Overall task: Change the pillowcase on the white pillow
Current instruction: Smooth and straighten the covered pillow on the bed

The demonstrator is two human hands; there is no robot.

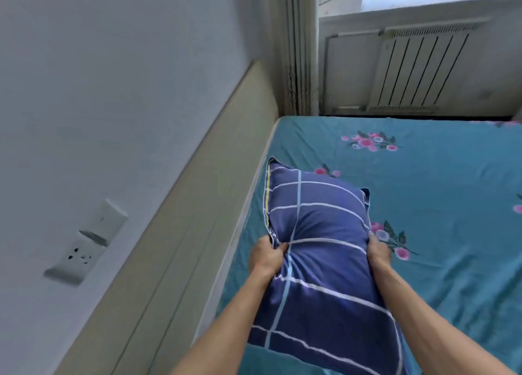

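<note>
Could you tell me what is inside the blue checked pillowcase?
The pillowcase bulges, fully stuffed, gripped by left hand and right hand. Its filling is covered, so unseen.

One head-worn wide-angle view looks forward and steeply down along both forearms, close over the pillow (319, 250) and bed (440, 194). It tilts, so the wall (113, 92) slants at left; the radiator (418, 69) sits far ahead.

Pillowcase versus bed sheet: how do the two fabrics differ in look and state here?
The pillowcase is dark blue with a white grid of lines; the bed sheet is teal with pink flower sprigs. The pillowcase is bunched where the left hand and right hand grip its sides; the bed sheet lies spread flat, lightly wrinkled. Both are patterned blue-toned cloth.
</note>
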